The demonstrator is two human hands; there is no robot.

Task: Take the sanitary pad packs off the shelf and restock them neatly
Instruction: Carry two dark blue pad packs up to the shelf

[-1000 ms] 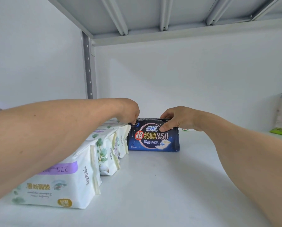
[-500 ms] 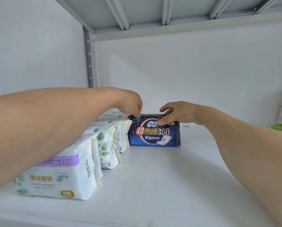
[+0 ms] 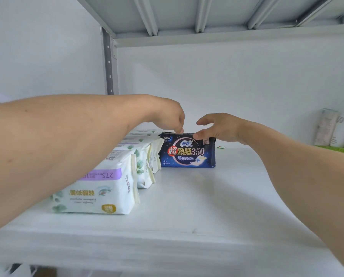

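A: Where is the dark blue plastic sanitary pad pack with the red and white lettering (image 3: pixel 187 151) sitting?

B: It is standing upright on its long edge, deep on the white metal shelf (image 3: pixel 197 196), label facing out, just beside the far end of the row of white plastic pad packs with green leaf print (image 3: pixel 107 182).

A: And what are the hands doing?

B: The left hand (image 3: pixel 168 116) is reaching over the white row, its fingers curling down onto the pack's top left corner. I judge it is pinching that edge, though the fingertips are half hidden. The right hand (image 3: pixel 217 126) is resting its thumb on the top edge near the middle, with the other fingers spread loosely and apart above the pack, gripping nothing.

A: Why are they holding it that way?

B: Probably because a thin pack on edge is tipping easily, so both hands are steadying it from above while squaring it up with the row.

A: How much room is there?

B: Plenty to the right, where bare shelf is running out towards some pale upright packs (image 3: pixel 335 128) at the far right, well apart. In front, open shelf is stretching to the front lip. On the left the white row is crowding close, and the back wall (image 3: pixel 227 86) is standing near behind.
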